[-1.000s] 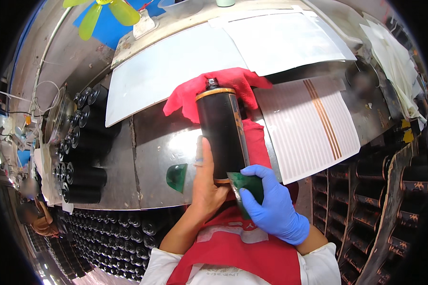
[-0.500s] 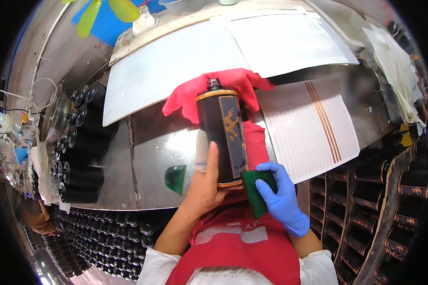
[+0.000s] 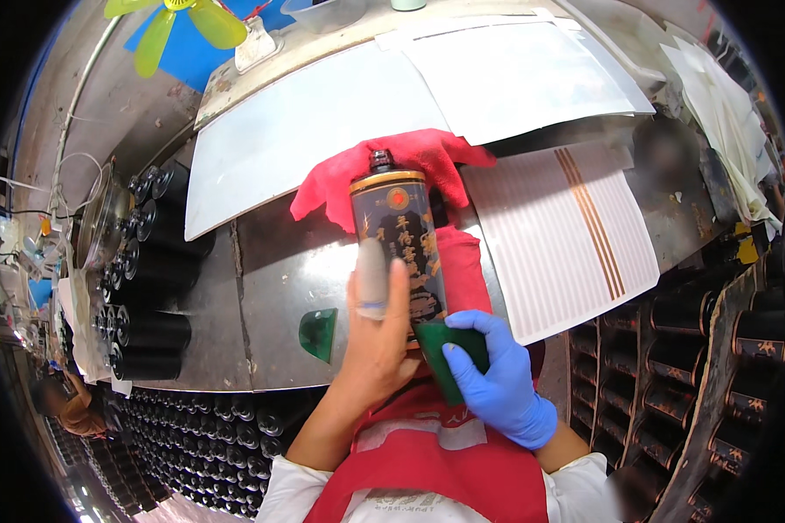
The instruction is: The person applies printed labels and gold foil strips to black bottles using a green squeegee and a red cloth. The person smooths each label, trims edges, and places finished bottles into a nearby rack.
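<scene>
A black bottle with gold bands, gold markings and a round red emblem leans over a red cloth, its neck pointing away from me. My left hand is closed around the bottle's lower left side; one finger wears a pale covering. Gloved in blue, my right hand grips a flat green scraper between thumb and fingers. The scraper's upper edge is at the bottle's lower right side; whether it presses there I cannot tell. Another green scraper-like piece lies on the metal table left of my left hand.
A white sheet with fine stripes and brown lines lies to the right. White boards cover the table's far part. Black bottles stand at the left, with more below the table edge. Shelves of dark bottles fill the right; a green-bladed fan is far left.
The bottle has turned about its length, bringing the emblem and gold lettering into view in place of the gold figure. My right hand and the scraper have shifted slightly left.
</scene>
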`<state>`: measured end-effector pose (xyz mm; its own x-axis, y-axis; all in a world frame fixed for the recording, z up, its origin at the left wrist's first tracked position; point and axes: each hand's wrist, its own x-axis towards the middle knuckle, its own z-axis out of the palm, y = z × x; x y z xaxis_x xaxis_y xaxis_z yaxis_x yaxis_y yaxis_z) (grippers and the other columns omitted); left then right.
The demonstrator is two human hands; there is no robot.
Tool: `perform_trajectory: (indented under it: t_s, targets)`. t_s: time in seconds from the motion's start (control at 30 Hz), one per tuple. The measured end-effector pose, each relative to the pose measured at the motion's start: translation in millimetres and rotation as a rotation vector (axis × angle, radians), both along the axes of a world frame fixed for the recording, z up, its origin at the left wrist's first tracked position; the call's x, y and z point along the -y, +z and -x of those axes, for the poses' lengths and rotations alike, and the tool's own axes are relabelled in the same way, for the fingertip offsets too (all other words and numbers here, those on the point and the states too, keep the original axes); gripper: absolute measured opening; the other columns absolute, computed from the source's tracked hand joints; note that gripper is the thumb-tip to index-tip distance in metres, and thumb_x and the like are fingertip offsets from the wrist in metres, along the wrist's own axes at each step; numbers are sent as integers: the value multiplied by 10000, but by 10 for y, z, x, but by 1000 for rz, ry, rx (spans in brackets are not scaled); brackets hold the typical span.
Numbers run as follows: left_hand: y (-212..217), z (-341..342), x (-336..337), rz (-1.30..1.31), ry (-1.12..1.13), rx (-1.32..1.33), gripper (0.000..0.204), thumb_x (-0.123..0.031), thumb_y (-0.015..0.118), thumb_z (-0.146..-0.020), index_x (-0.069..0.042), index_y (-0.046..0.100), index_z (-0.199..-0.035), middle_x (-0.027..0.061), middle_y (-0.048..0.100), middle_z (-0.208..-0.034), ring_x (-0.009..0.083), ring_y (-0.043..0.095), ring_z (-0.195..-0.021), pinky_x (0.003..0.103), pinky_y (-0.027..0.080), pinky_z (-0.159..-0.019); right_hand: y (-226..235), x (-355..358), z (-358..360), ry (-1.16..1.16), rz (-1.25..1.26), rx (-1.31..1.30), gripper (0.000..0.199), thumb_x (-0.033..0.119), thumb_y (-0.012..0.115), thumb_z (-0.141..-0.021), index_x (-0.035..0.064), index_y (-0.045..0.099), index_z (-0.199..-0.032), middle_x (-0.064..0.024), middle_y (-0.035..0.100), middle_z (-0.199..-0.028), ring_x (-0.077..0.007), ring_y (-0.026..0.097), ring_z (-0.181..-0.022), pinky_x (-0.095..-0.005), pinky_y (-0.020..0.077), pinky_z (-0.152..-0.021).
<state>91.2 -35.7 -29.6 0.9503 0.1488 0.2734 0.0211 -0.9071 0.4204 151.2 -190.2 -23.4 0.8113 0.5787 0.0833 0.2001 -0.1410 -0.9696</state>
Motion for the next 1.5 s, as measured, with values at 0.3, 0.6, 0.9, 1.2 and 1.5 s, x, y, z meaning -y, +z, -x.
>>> perform_trajectory:
  t_s: [0.3,0.6,0.9,1.2,1.5]
  targets:
    - [-482,290,-300,274,41,-185,1118,-273,775,-690,77,-10,-1404,274,206,-1434,375,84,-1381,486,14,-1105,-387,218,-201,-127,-6,-332,267,45,599,-847,9,523,-1100,-97,608,-977,-131,584,-890,-261,471,-794]
    - [55,33,-11,-12,4,-84,880,-120,740,-662,-32,275,-1403,232,268,-1432,395,231,-1347,569,71,-1065,-284,79,-71,-32,-62,-266,261,81,626,-839,40,545,-1083,-97,615,-964,-144,603,-860,-262,486,-760]
    - [-254,272,-99,227,29,88,1092,-277,776,-685,80,42,-1410,272,304,-1393,414,258,-1325,504,82,-1086,-259,163,-126,-137,-67,-244,256,64,610,-849,25,537,-1092,-84,614,-937,-125,599,-824,-257,495,-728]
    - [-279,218,-127,848,40,-157,971,-69,683,-774,31,-36,-1419,255,318,-1388,350,395,-1256,406,304,-1028,-377,94,-112,-137,-121,-441,279,52,615,-846,22,521,-1107,-68,590,-982,-108,570,-877,-236,475,-770]
    - [-315,255,-139,308,46,-14,1159,-111,787,-668,33,-90,-1412,261,441,-1290,365,498,-1140,405,391,-944,25,-41,-18,67,-78,-121,266,64,630,-840,46,552,-1093,-87,602,-1014,-135,592,-913,-252,479,-801]
